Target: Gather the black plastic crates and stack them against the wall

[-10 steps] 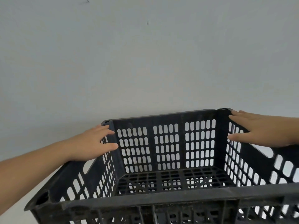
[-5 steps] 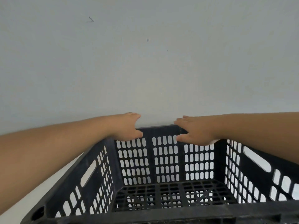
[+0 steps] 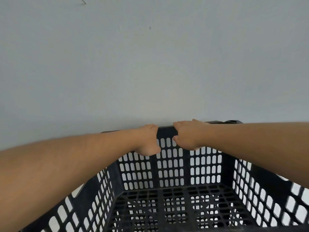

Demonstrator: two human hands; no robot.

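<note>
A black plastic crate (image 3: 168,166) with slotted walls and a grid floor fills the lower half of the head view, its far wall right against the pale grey wall (image 3: 150,72). My left hand (image 3: 148,139) is curled over the far rim near its middle, thumb inside on the slots. My right hand (image 3: 187,133) grips the same rim just to the right of it. Both forearms reach across the crate's open top. Through the floor grid I see more black lattice below, so another crate seems to lie underneath.
The pale wall has a small nail or hook (image 3: 83,1) high at the left and a few faint marks. Light floor shows through the crate's slots. The crate's near rim is below the frame.
Both hands slid from the crate's side walls to the far rim, then closer together at its middle. The crate now sits nearer the wall and larger in view.
</note>
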